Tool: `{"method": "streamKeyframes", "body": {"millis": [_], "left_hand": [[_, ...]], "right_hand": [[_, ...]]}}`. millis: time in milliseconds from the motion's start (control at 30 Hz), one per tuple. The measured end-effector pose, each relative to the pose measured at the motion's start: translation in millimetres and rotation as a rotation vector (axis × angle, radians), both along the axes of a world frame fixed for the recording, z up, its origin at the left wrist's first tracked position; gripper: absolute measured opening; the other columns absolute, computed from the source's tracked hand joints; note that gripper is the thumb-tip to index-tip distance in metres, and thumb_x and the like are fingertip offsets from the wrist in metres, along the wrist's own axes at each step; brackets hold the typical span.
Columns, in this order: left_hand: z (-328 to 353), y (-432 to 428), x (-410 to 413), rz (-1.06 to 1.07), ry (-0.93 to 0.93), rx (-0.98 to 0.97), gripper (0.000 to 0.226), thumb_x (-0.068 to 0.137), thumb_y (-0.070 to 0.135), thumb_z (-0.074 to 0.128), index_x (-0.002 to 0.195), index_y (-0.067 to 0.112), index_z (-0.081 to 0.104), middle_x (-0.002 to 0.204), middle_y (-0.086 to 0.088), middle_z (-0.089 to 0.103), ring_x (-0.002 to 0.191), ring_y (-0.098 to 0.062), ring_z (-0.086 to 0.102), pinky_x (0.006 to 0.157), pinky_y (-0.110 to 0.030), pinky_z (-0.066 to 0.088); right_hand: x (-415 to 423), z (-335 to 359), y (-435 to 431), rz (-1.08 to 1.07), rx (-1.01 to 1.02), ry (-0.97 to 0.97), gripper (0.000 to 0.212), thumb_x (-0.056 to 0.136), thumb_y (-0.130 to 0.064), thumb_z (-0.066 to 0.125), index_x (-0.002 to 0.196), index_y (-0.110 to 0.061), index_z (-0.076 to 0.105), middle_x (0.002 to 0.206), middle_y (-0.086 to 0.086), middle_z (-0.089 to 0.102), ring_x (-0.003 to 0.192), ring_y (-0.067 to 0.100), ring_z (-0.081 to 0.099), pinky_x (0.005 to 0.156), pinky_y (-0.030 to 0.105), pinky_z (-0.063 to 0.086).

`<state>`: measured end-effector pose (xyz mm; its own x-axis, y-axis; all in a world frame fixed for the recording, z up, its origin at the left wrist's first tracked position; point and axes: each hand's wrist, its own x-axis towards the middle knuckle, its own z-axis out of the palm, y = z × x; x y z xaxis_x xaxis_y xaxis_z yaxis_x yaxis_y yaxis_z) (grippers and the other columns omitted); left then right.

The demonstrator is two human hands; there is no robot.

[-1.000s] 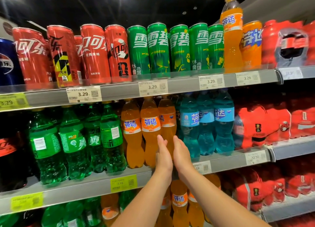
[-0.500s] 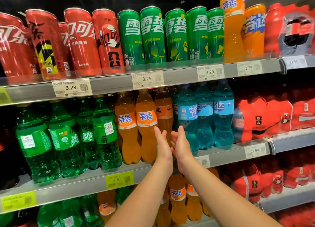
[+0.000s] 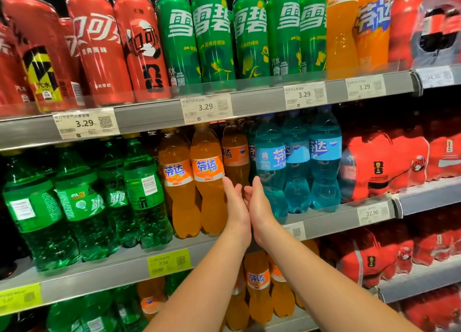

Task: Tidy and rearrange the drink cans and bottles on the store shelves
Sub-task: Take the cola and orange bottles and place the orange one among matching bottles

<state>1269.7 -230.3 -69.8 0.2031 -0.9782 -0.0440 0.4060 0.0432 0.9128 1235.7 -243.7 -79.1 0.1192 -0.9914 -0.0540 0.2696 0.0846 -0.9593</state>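
On the grey metal middle shelf [image 3: 112,269], green plastic soda bottles [image 3: 82,202] stand leftmost, then two orange plastic soda bottles [image 3: 209,202] at the front edge. The left hand [image 3: 235,204] and right hand [image 3: 260,207], fingers straight and holding nothing, hover side by side before a third orange bottle [image 3: 235,159] set further back, beside pale blue plastic bottles [image 3: 296,177].

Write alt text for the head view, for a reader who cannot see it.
A person's left hand and right hand, held close together, reach toward an orange bottle on the middle shelf, beside blue bottles. Green bottles stand further left; red cans and green cans line the shelf above.
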Motion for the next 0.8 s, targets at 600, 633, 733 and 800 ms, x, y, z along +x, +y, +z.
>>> {"method": "streamKeyframes", "body": {"millis": [600,633,733,800], "left_hand": [[26,45,25,0.126,-0.467,-0.099,0.064,0.095,0.059,0.022,0.143,0.020,0.039,0.150,-0.002,0.039,0.137,-0.020,0.035,0.111,-0.040,0.025],[34,48,23,0.105,-0.462,-0.111,0.064,0.095,0.059,0.021,0.143,0.020,0.039,0.150,-0.003,0.039,0.137,-0.020,0.035,0.111,-0.040,0.025],[59,56,13,0.015,-0.428,-0.165,0.063,0.097,0.056,0.020,0.143,0.018,0.039,0.149,-0.003,0.039,0.137,-0.020,0.035,0.108,-0.035,0.026],[76,60,5,-0.028,-0.406,-0.201,0.062,0.097,0.055,0.020,0.139,0.016,0.043,0.145,-0.003,0.044,0.127,-0.015,0.042,0.099,-0.031,0.029]], "right_hand": [[-42,36,24,-0.213,-0.201,0.275,0.047,0.099,-0.051,0.026,0.096,-0.020,0.061,0.119,0.006,0.062,0.112,0.024,0.055,0.105,0.048,0.039],[-45,44,27,-0.235,-0.215,0.278,0.046,0.099,-0.050,0.027,0.092,-0.021,0.062,0.117,0.007,0.063,0.111,0.025,0.057,0.104,0.047,0.040],[-55,67,37,-0.275,-0.241,0.229,0.047,0.099,-0.050,0.028,0.091,-0.019,0.062,0.111,0.005,0.064,0.105,0.025,0.059,0.088,0.036,0.045],[-62,81,46,-0.299,-0.245,0.194,0.047,0.099,-0.050,0.029,0.088,-0.017,0.061,0.106,0.003,0.063,0.096,0.022,0.058,0.077,0.033,0.042]]}}
